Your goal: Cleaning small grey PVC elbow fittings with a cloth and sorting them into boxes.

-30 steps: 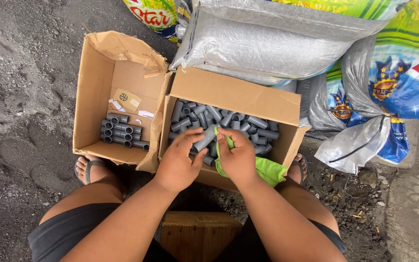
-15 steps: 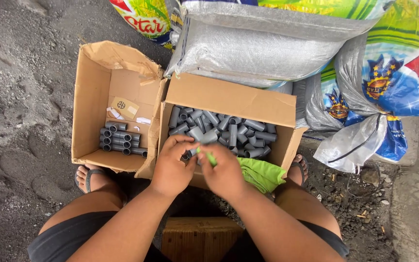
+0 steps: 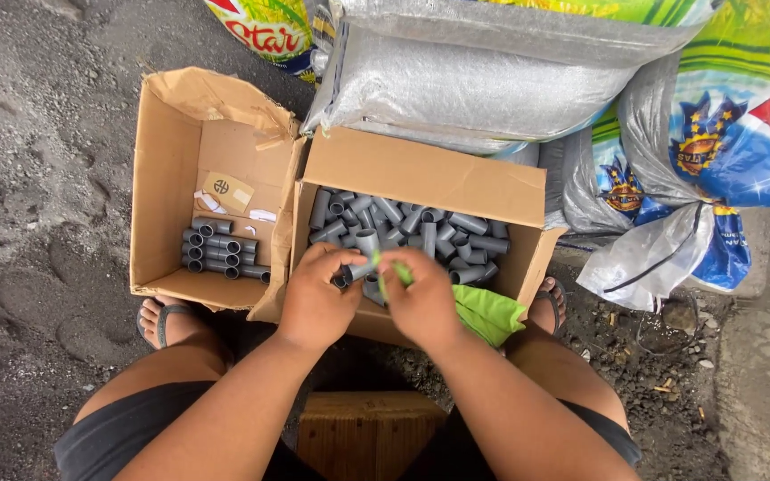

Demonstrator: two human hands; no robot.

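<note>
Our left hand keeps its grip closed around a short grey pipe piece, fingers wrapped over one end so that the open tube mouth points left past the knuckles. Our right hand has its grip pinched shut on a bright green cloth, pressing a fold of it against the other end of the same pipe piece; the rest of the cloth trails down to the right over the front wall of the box. Both hands meet just above the near edge of the right cardboard box, which is filled with a loose heap of grey pipe pieces lying in all directions. Touching its left side stands the left cardboard box, where a small neat stack of pipe pieces lies in rows on the bottom, with a few paper scraps beyond them. Behind the boxes we see a silver sack and colourful printed bags. Our sandalled foot rests on the dark gravel ground by the left box, and a wooden stool shows between our knees.
</note>
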